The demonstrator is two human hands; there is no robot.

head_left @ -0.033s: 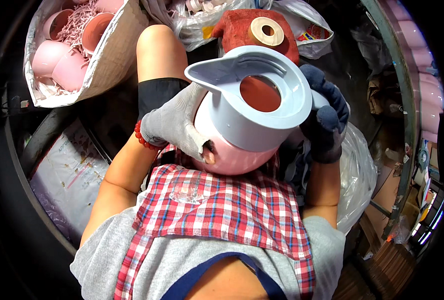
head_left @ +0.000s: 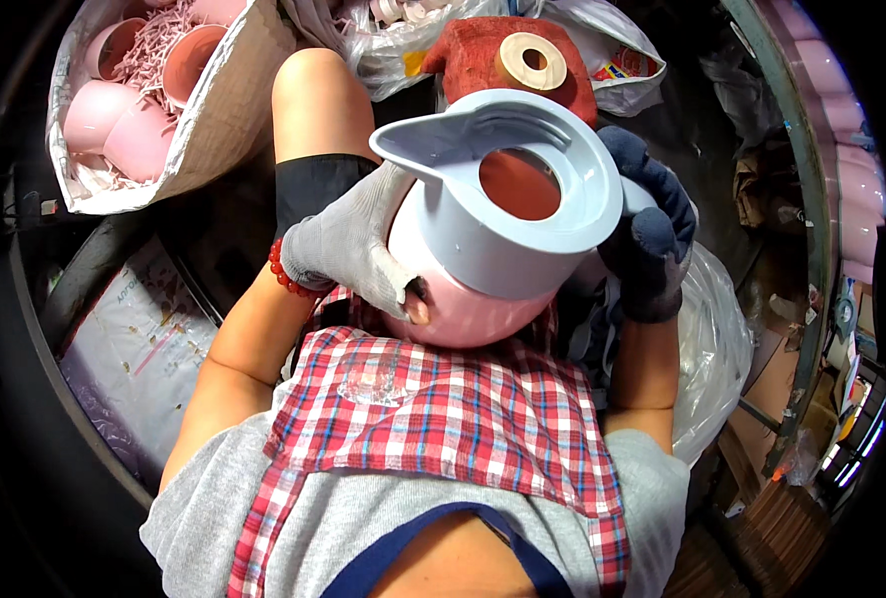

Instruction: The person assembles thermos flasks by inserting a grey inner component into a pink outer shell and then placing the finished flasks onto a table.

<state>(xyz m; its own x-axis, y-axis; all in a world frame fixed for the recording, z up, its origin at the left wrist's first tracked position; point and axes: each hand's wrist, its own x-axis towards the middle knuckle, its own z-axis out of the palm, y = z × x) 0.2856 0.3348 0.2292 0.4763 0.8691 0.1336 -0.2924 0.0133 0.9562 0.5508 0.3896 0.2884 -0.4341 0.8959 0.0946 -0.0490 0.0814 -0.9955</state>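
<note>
A jug (head_left: 473, 314) with a pink rounded body rests against my lap, tilted slightly toward me. Its pale blue collar (head_left: 503, 261) has a spout pointing left and a round opening that shows a reddish inside. My left hand (head_left: 355, 239), in a grey glove with a bare fingertip showing, is wrapped round the left side of the body and collar. On the right, my right hand (head_left: 657, 229), gloved in dark blue and grey, closes round the pale blue handle (head_left: 639, 198). Part of the handle is hidden behind the fingers.
A white woven sack (head_left: 223, 130) at far left holds several pink jug bodies and shredded pink filler. Beyond the jug stands a red cloth-covered block (head_left: 468, 65) with a cream ring (head_left: 533, 62). Clear plastic (head_left: 712, 349) lies at right, near a metal frame (head_left: 810, 199) and stacked pink pieces (head_left: 852, 159).
</note>
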